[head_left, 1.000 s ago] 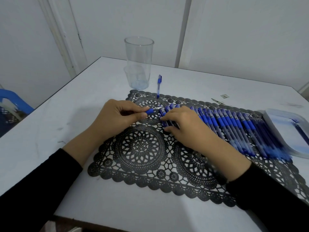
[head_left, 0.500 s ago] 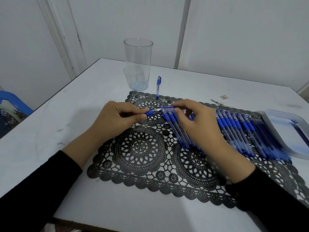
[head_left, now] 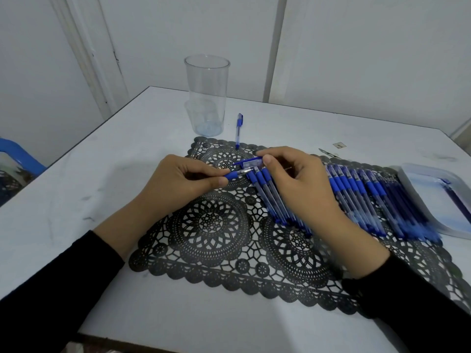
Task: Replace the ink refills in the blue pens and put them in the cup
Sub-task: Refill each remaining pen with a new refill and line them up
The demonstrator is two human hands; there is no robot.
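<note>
Currently, from the head camera, the person is working over a black lace mat [head_left: 211,225] that is lying on a white counter [head_left: 76,200]. The left hand [head_left: 188,180] is pinching a pen [head_left: 235,175] between thumb and fingers. Only its blue grip and clear tip are showing, pointing right, while the rest is hiding inside the curled fingers. The right hand [head_left: 300,187] is gripping a clear cap [head_left: 252,163] with a blue clip between thumb and forefinger, holding it just beyond the pen's tip. Whether the two are touching cannot be told.

Under the right hand, a row of pens [head_left: 356,192] is lying side by side on the mat, blue grips toward the far side. The row is stretching right toward a pale tray [head_left: 413,179] sitting at the mat's right end. The cup [head_left: 207,98], clear and upright, is standing on the counter just beyond the mat's far left corner. A lone pen [head_left: 238,129] with its cap on is lying just right of the cup, its near end reaching the mat's far edge. Black sleeves are covering both forearms. Part of a blue chair [head_left: 17,154] is showing at the left edge, beside the counter.
</note>
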